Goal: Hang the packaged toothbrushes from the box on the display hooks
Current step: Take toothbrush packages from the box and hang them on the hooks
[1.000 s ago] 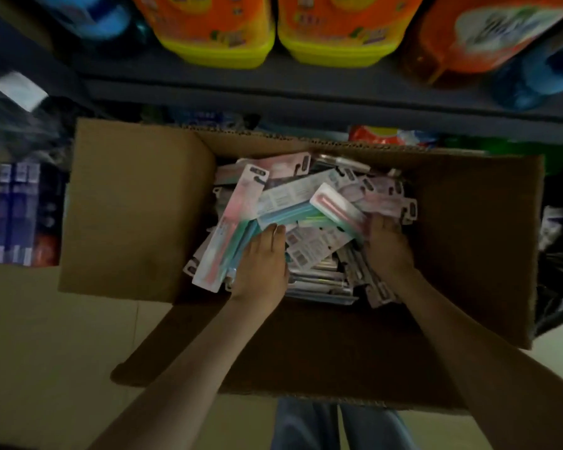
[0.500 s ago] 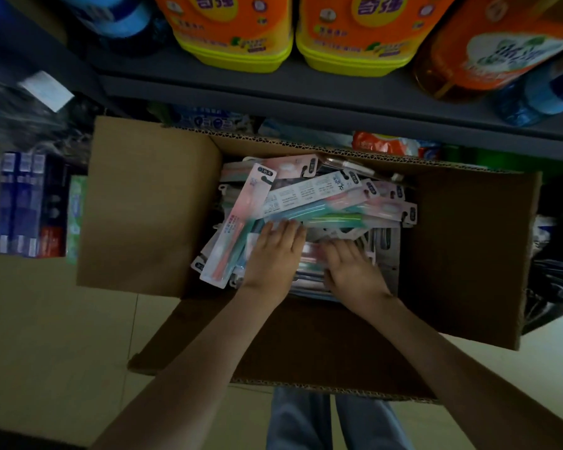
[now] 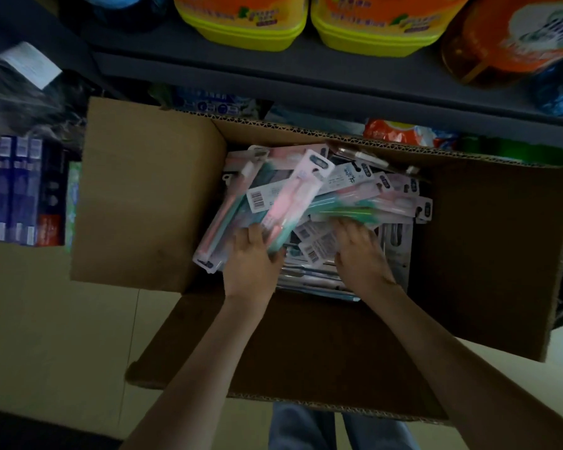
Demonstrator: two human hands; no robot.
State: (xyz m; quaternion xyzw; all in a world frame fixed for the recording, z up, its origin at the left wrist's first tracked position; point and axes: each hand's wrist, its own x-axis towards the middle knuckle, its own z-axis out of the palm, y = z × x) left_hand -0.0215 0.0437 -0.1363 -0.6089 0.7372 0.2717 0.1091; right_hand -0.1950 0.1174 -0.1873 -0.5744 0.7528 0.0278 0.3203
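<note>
An open cardboard box (image 3: 143,196) stands on the floor below the shelves, filled with several packaged toothbrushes (image 3: 387,196) in pink, white and green cards. My left hand (image 3: 252,261) is inside the box, shut on a small bunch of toothbrush packs (image 3: 293,196) that tilts up to the right. My right hand (image 3: 359,251) lies on the pile just to the right, its fingers closed on the lower end of a green and pink pack (image 3: 348,211). No display hooks are in view.
A dark shelf (image 3: 306,82) runs above the box, carrying yellow-and-orange detergent tubs (image 3: 241,24) and an orange bottle (image 3: 507,37). Blue toothpaste boxes (image 3: 20,190) stand left of the box. Box flaps spread out left, right and toward me. Pale floor tiles (image 3: 46,319) lie at lower left.
My left hand has closed around a bunch of packs and lifted it, tilting it up. My right hand has moved from the right side of the pile toward the middle.
</note>
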